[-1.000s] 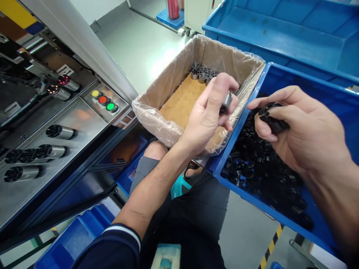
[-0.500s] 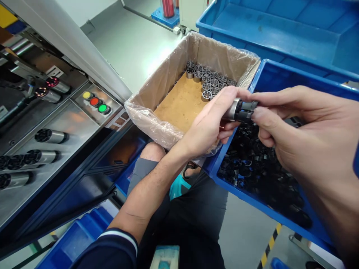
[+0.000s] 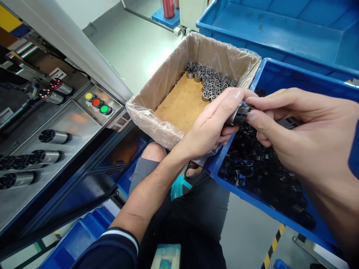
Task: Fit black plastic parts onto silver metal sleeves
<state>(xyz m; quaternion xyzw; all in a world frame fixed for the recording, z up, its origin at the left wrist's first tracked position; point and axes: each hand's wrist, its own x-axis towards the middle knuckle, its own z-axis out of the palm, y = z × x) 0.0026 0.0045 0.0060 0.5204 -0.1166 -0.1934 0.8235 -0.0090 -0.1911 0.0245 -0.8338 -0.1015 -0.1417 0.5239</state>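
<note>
My left hand [image 3: 215,119] is wrapped round a silver metal cylinder [image 3: 231,118], much of it hidden by the fingers. At the cylinder's right end my right hand [image 3: 291,119] pinches a black plastic part [image 3: 243,113], which touches the metal rim. Both hands are above the corner between a plastic-lined cardboard box [image 3: 154,89] and a blue bin [image 3: 224,179]. Similar metal cylinders [image 3: 215,82] stand in rows on cardboard inside the box. A heap of loose black plastic parts [image 3: 252,168] lies in the bin under my right hand.
To the left is a machine with yellow, red and green buttons [image 3: 96,102]. Several cylinders with black ends [image 3: 54,136] lie on its metal top. A large blue tub [image 3: 269,26] stands behind the bin. Another blue bin [image 3: 75,239] is low at the left.
My right hand has moved slightly left toward my left hand, and less of the black plastic part now shows beyond the metal cylinder. The view has shifted slightly.
</note>
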